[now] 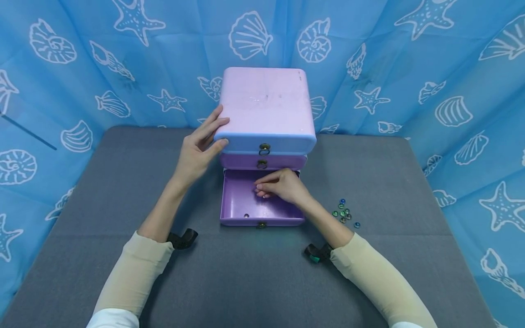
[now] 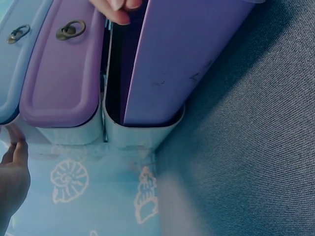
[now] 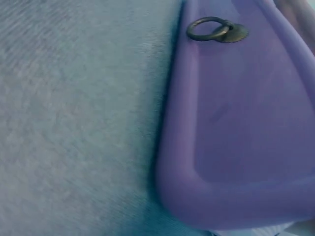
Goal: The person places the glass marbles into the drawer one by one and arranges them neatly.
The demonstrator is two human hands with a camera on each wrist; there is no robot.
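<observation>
A small drawer cabinet (image 1: pixel 264 98) with a pink top stands at the back of the table. My left hand (image 1: pixel 198 148) rests against its upper left side, fingers fairly straight and thumb near the front corner of the blue top drawer (image 1: pixel 242 145). Below the shut middle purple drawer (image 1: pixel 283 162), the bottom purple drawer (image 1: pixel 239 198) is pulled out. Over it hovers my right hand (image 1: pixel 285 186), thumb and index fingertips together; I cannot tell whether a small thing is between them. A small glass marble (image 1: pixel 246 215) lies near the drawer's front wall.
Several glass marbles (image 1: pixel 342 213) lie loose on the grey table (image 1: pixel 254 278), right of the cabinet. Brass ring pulls (image 1: pixel 264 149) stick out from the drawer fronts. A blue curtain (image 1: pixel 172 59) with shell prints hangs close behind.
</observation>
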